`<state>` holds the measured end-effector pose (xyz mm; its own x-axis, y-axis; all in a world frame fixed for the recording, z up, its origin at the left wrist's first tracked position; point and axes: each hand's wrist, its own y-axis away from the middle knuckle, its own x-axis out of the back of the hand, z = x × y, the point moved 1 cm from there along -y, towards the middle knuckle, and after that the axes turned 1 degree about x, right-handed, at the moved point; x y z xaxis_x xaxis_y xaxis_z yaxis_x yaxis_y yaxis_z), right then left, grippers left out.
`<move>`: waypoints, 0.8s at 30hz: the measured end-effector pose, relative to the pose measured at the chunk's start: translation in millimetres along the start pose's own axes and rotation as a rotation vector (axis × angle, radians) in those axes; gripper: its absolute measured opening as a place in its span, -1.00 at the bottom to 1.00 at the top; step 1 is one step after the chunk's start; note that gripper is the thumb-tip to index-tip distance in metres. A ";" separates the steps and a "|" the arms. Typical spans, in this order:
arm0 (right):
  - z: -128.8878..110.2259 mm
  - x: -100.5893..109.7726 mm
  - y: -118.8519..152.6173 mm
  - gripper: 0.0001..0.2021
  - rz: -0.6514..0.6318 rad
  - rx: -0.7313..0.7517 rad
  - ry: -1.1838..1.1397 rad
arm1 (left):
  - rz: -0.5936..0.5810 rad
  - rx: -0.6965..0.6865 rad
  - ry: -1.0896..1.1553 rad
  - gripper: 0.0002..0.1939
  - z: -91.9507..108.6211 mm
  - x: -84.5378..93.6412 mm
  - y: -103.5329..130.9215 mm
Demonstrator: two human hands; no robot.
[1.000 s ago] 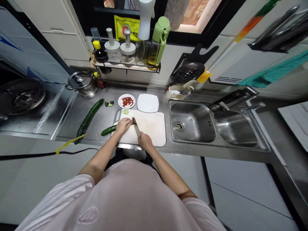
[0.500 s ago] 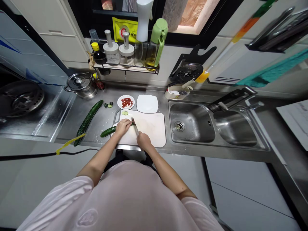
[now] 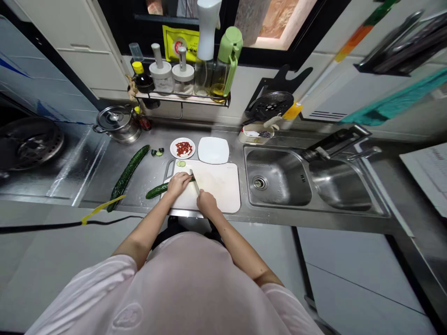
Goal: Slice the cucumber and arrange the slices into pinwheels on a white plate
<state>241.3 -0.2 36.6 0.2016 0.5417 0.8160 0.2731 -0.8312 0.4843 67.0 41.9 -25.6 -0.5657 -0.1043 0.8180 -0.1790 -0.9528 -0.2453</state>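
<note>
My left hand [image 3: 179,184] is closed over a green cucumber [image 3: 156,190], pressing it on the white cutting board [image 3: 223,188]. The cucumber's long end sticks out to the left, past the board's edge; its cut end shows just right of my fingers. My right hand [image 3: 206,204] grips a knife [image 3: 195,182] by its handle, which my fingers hide. The blade points away from me and stands at the cucumber's cut end. Pale cucumber slices [image 3: 180,163] lie near the board's upper left corner.
A second cucumber [image 3: 130,172] lies left of the board, with cucumber end pieces [image 3: 157,152] nearby. Behind the board are a plate of chopped red pieces [image 3: 184,148] and a white square plate [image 3: 213,150]. A steel pot [image 3: 118,123] stands back left; a double sink [image 3: 277,177] is right.
The knife and my right hand have shifted very slightly left, close to the cucumber's cut end. My left hand still holds the cucumber in the same spot.
</note>
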 end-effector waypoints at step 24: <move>-1.9 -2.0 -3.6 -0.75 -0.004 -0.005 0.004 | -0.002 -0.014 -0.023 -0.74 -2.6 -3.1 0.6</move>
<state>238.1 1.4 33.8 0.1967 0.5442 0.8156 0.2688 -0.8299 0.4889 66.6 42.4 -29.7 -0.5464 -0.1094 0.8304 -0.1911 -0.9490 -0.2507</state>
